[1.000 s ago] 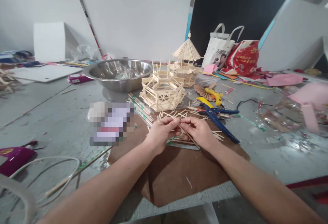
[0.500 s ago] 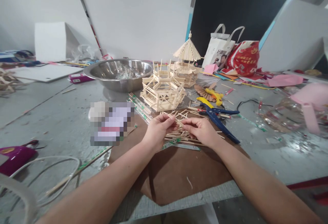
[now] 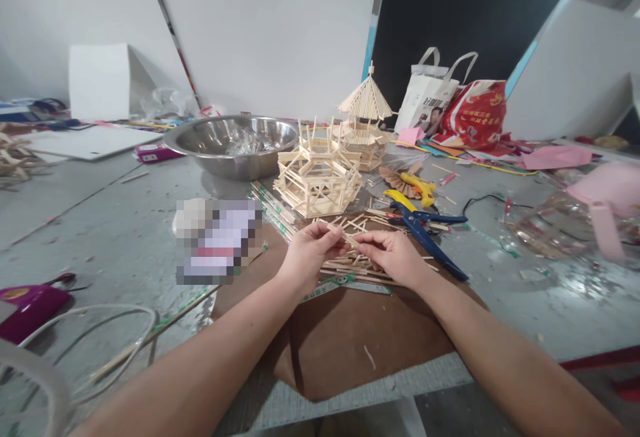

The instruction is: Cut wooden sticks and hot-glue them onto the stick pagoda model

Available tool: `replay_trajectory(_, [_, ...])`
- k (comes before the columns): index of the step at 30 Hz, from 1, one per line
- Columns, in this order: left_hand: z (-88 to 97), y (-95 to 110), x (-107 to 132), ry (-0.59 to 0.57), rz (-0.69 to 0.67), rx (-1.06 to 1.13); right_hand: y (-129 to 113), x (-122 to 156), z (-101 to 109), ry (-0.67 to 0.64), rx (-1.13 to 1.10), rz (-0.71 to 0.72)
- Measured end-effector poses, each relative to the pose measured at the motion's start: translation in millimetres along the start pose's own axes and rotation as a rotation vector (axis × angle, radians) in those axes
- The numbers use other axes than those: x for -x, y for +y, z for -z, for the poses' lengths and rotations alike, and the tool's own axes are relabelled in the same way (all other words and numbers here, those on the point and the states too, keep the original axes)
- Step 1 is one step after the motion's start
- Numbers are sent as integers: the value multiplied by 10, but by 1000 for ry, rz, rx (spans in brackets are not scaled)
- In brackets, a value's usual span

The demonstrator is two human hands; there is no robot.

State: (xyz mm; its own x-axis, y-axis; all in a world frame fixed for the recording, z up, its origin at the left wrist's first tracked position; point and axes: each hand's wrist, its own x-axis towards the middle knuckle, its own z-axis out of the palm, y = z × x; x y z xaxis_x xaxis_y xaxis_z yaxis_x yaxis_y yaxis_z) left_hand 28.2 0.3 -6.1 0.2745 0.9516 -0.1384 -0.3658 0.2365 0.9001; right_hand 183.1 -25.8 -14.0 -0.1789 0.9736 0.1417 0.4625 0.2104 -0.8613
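Between my two hands is a short pale wooden stick (image 3: 349, 238), pinched at both ends; whether it is one stick or a few joined I cannot tell. My left hand (image 3: 316, 250) is closed on its left end, thumb on top. At its right end, my right hand (image 3: 389, 253) grips with thumb and forefinger. Beneath the fingers lies a heap of loose wooden sticks (image 3: 350, 270) on a brown cloth (image 3: 350, 337). Just behind stands an open stick framework (image 3: 320, 183) with several sides, and farther back a stick pavilion (image 3: 367, 110) with a pointed roof.
Blue-handled cutters (image 3: 430, 240) and a yellow glue gun (image 3: 419, 187) lie right of the sticks. A steel basin (image 3: 210, 157) stands back left. Wrapped chopsticks (image 3: 275, 209) lie beside the framework. A white cable (image 3: 145, 340) loops at front left; bags (image 3: 473, 113) stand at back right.
Both hands keep nearly the same place and grip on the stick. Only slight finger movement and a tiny shift of the view show.
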Motion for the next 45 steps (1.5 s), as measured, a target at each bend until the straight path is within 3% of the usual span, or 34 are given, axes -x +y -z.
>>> replay_trajectory(2, [5,3,-5,6,1,17,-3,1,10,65,22,34])
replay_trajectory(7, [27,29,-27,76,-13,103,-81,104,100,576,173,226])
replay_trajectory(9, [34,40,-35,95,-25,141,-118,154,97,509,146,211])
replay_trajectory(13, [39,50,-41,111,-52,189,-130,149,-71,-68,-78,-41])
replay_trajectory(15, [34,46,-39,103,-59,206,-115,101,-175,-167,-348,-207])
replay_trajectory(18, [17,26,-29,86,-33,220,-100,33,-246,-22,-747,-291])
replay_trajectory(22, [-13,-12,-8,39,1,235,-102,8,-208,128,-946,-246])
replay_trajectory(28, [-50,-11,34,20,36,243,-95,-1,-187,240,-973,-188])
replay_trajectory(39, [-52,-43,39,-24,42,229,-97,3,-186,284,-933,-118])
replay_trajectory(45, [-46,15,68,-145,-1,-10,-72,8,-70,272,-849,-88])
